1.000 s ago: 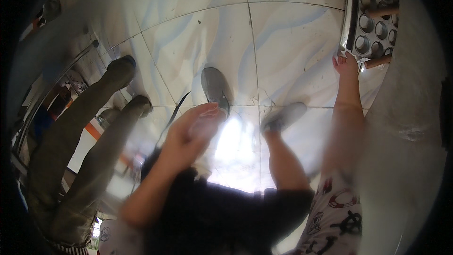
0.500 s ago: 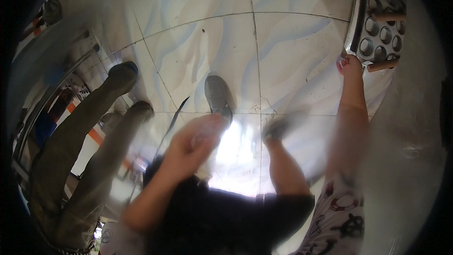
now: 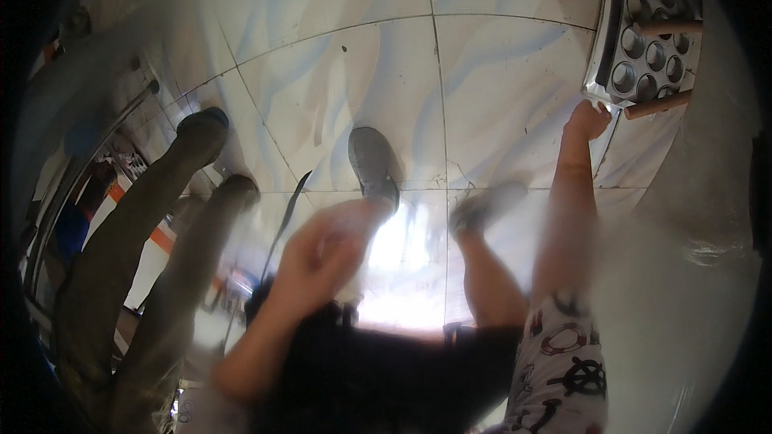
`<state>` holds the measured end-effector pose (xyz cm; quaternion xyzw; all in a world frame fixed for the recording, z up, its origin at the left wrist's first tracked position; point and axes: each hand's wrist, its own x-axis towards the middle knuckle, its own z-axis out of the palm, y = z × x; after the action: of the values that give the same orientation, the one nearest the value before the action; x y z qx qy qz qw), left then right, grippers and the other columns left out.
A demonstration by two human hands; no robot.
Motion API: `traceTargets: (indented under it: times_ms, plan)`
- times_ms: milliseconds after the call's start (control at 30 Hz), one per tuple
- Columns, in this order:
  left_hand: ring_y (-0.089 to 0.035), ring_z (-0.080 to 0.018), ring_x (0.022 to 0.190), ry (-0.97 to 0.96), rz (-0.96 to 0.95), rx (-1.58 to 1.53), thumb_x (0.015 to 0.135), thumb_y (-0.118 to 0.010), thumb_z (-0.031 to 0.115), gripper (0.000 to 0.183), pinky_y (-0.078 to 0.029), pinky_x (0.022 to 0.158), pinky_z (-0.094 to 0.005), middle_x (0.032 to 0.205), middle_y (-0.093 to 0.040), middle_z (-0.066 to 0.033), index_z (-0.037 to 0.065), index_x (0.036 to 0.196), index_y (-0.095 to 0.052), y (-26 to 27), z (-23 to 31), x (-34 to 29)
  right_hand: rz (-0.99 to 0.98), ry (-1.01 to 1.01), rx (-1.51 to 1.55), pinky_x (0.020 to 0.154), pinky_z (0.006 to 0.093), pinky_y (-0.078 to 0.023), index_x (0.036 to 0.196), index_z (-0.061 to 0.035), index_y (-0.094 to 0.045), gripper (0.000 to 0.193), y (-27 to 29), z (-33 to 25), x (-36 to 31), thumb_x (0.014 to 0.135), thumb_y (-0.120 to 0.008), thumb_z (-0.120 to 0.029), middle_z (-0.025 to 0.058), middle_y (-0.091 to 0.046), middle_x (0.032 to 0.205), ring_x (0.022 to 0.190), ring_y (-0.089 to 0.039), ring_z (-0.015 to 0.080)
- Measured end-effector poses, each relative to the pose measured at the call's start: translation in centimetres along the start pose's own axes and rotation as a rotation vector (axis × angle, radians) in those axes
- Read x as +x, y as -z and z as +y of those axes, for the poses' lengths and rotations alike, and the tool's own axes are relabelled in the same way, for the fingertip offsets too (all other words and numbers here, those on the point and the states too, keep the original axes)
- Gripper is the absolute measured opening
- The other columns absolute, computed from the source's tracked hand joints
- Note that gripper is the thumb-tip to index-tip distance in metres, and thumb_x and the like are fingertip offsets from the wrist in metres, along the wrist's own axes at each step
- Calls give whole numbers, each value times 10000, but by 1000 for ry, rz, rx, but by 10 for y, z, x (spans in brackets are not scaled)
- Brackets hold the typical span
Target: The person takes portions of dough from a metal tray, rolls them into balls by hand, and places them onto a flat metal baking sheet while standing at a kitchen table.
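Observation:
My right hand [image 3: 587,119] reaches far out to the upper right and grips the lower left corner of a metal baking tray [image 3: 605,48] with several round cups. Two brown wooden rods [image 3: 658,104] lie across the tray. My left hand [image 3: 322,253] hovers blurred in front of my waist, above my dark shorts; whether it holds anything is unclear. My grey shoe [image 3: 374,165] stands on the pale tiled floor [image 3: 338,72], and my other foot [image 3: 484,209] is blurred.
Another person's legs [image 3: 145,257] in olive trousers and dark shoes stand close on my left. A grey curved surface [image 3: 691,217] fills the right side under the tray. Shelving or a counter edge [image 3: 88,161] runs along the far left.
My left hand has drifted down and slightly left. My right foot has shifted and stays blurred. My right hand remains on the tray's corner.

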<state>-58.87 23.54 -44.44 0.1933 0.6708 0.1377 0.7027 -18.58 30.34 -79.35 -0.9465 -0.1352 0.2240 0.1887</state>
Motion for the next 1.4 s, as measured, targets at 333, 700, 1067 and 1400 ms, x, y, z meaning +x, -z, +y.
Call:
traceTargets:
  times_ms: [333,700,1067,1400]
  plan:
    - [-517,-179,1143,4,1,146,877,-615,135,432,-378,963,-311,1199,-566,-102,5,1270,-489,-8,-1,-13,70,709,-728,839,544,-472,1193,-61,-539,529,9,-62,24,757,-618,-350,160,-549,1182,1113,-510,379]
    - [-506,-207,1160,188,-91,100,899,-593,181,427,-398,948,-325,1224,-550,-112,5,1275,-492,-40,-13,36,-219,878,-743,836,557,-390,1090,-111,-588,417,18,-6,-102,725,-687,-286,102,-622,1017,1017,-555,320]
    - [-590,-243,1000,-14,130,290,892,-534,268,381,-459,846,-341,1096,-633,-138,41,1194,-587,-137,-77,268,-654,802,-230,862,438,-420,1101,-30,-566,373,58,-1,-111,780,-657,-196,161,-594,1050,1010,-534,357]
    - [-588,-284,1021,-80,80,367,899,-508,285,399,-447,871,-348,1113,-624,-190,0,1165,-594,-170,-54,307,90,-237,109,931,401,-441,1348,23,-307,767,86,49,-23,782,-696,-319,215,-413,1296,1089,-512,318]
